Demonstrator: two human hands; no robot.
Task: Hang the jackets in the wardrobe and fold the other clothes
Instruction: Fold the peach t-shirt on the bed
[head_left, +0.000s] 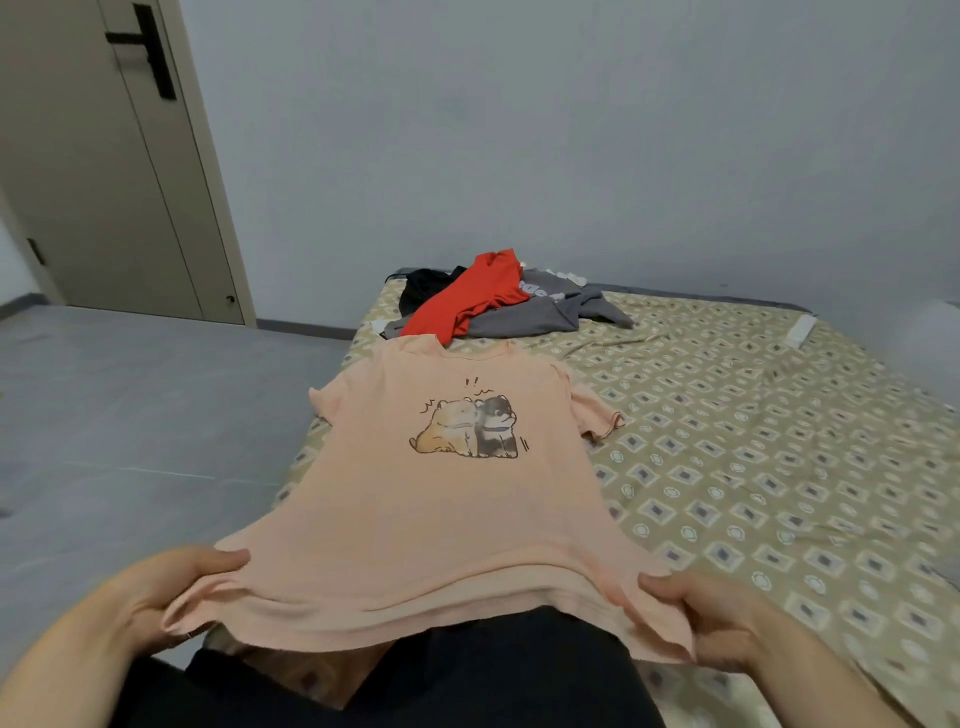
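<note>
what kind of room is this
Most likely a bedroom: a bed with a patterned sheet, a pile of clothes near its far edge, and a door on the left.

A wide bed (753, 441) is covered by an olive-beige sheet printed with grey diamonds. A peach short-sleeved cotton T-shirt (447, 519) with a cartoon print of two dogs lies front-up on it. Its hem is pinched at one corner by the fingers of the left hand (156, 597) and at the other by those of the right hand (727, 623), and its collar points away from them. Beyond the collar, well away from the fingers, lies a heap: a crumpled red garment (467, 299) on top of a grey printed garment (545, 314), with a black garment (423, 286) just left of it. Far right of the fingers lies a small white flat object (800, 332).
</note>
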